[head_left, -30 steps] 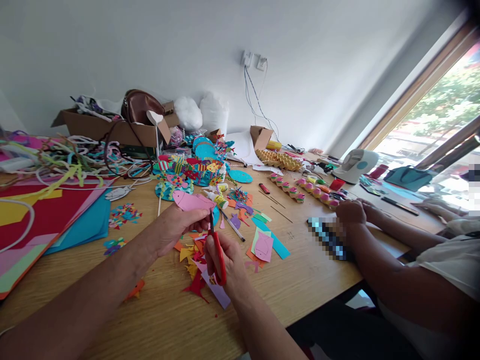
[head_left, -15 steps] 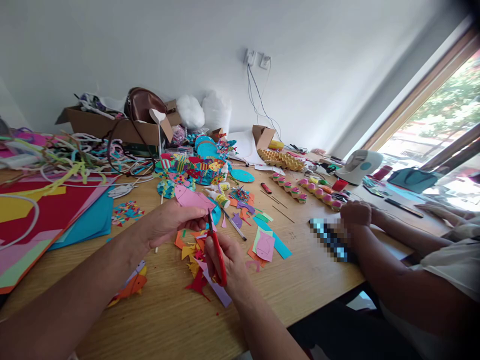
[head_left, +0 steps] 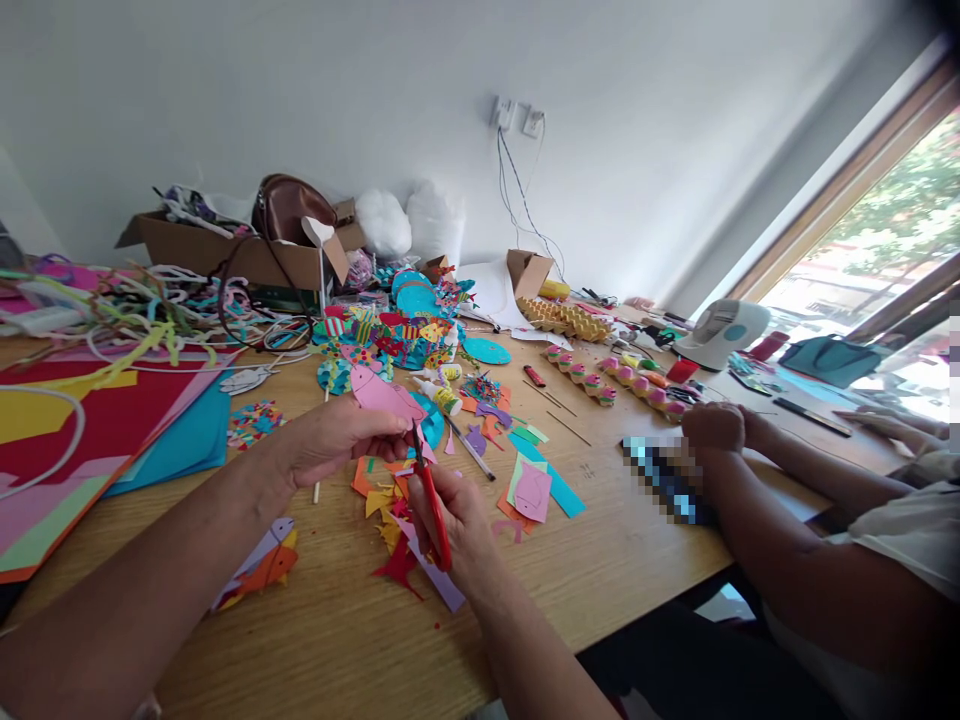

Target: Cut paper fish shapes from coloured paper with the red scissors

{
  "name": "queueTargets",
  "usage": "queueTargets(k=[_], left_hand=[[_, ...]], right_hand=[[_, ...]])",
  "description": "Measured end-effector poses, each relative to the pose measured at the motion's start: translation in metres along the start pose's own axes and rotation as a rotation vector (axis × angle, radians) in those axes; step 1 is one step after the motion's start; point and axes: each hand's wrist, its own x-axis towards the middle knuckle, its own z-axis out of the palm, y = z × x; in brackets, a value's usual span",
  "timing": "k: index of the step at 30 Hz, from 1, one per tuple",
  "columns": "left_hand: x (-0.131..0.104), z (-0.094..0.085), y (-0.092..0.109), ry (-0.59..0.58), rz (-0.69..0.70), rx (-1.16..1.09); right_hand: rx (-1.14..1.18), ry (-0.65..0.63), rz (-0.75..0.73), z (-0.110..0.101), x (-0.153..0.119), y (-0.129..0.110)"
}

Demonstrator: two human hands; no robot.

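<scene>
Head camera, looking down along your forearms at a wooden table (head_left: 337, 640) crowded with craft material. Your left hand (head_left: 337, 440) pinches a pink paper fish (head_left: 379, 395) by its near edge, thumb over the top and fingers beneath; the fish is lifted above the table and points away from you, to the left. Your right hand (head_left: 450, 520) is closed through the red handles of a pair of scissors (head_left: 431, 495), firmly gripped. The blades run up towards the fish and meet its near edge just beside your left fingertips; whether the blades are parted or closed cannot be made out.

Directly under both hands lies a heap of paper offcuts (head_left: 390, 520) in orange, yellow, red and lilac. A second pink fish cut-out (head_left: 531, 492) rests on a green and blue strip to the right of the scissors. An orange and lilac paper fish (head_left: 262, 565) lies near your left forearm. Large coloured sheets (head_left: 97, 440) are stacked at the left edge of the table. Glue bottles (head_left: 439, 395) lie just beyond the held fish.

At the right, another person's hand (head_left: 712, 425) rests on the table by a blurred-out object. A cardboard box (head_left: 225, 255) stands against the far wall.
</scene>
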Motion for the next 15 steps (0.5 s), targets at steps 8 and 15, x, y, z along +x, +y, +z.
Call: queueTargets(k=[8, 15], left_hand=[[-0.003, -0.025, 0.016, 0.006, 0.167, 0.121], [-0.011, -0.03, 0.036, 0.148, 0.201, 0.394]], right_hand=[[-0.023, -0.005, 0.002, -0.003, 0.0, -0.002], [-0.224, -0.084, -0.094, -0.005, -0.002, -0.01]])
